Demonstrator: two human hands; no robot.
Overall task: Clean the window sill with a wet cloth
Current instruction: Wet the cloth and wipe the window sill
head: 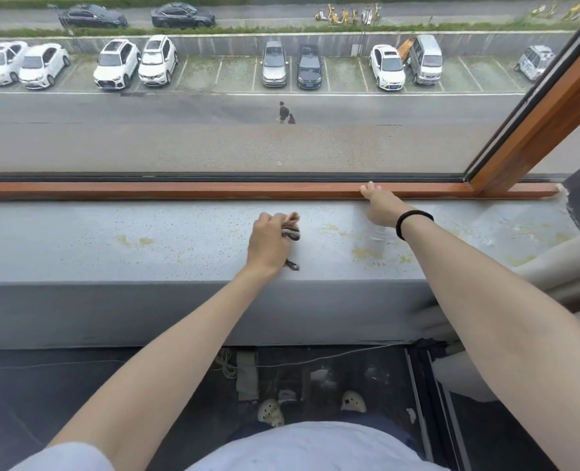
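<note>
**While leaning on the wooden frame (pixel 180 191), gripping the cloth (pixel 290 233) on the window sill (pixel 112 243)**

While standing at the window sill, reaching both bare arms out over its grey, speckled top. Curling the fingers (pixel 271 220) of the left hand (pixel 268 243) round the cloth, a dark patterned bunch, and pressing it down on the sill midway between front edge and frame. Showing most of the bunch just right of those fingers, plus one loose end poking out below the wrist, near the front edge. Blurring at the fingertips, so hiding how the thumb is lying.

Laying the right hand (pixel 378 207) on the wooden frame, well to the right of the cloth-holding fingers and farther toward the glass (pixel 214 141). Stretching its fingers (pixel 370 189) fairly straight across the frame's top, gripping nothing. Wearing a black band (pixel 414 220) on that wrist.

Facing yellowish stains (pixel 366 253) on the sill: two small ones well left of the left fingers, a larger patch between the two hands and nearer than the right fingers, more far to their right. Passing the right forearm beside pale rounded shapes (pixel 560 263), pipes or folds, hard telling which.

Looking through the glass, beyond both sets of fingers, at a road (pixel 112 110), a row of parked cars (pixel 118 62) and a person walking (pixel 283 112). Standing in pale perforated shoes (pixel 271 412) on a dark floor (pixel 44 385) below the sill, near a thin white cable (pixel 315 360).
</note>
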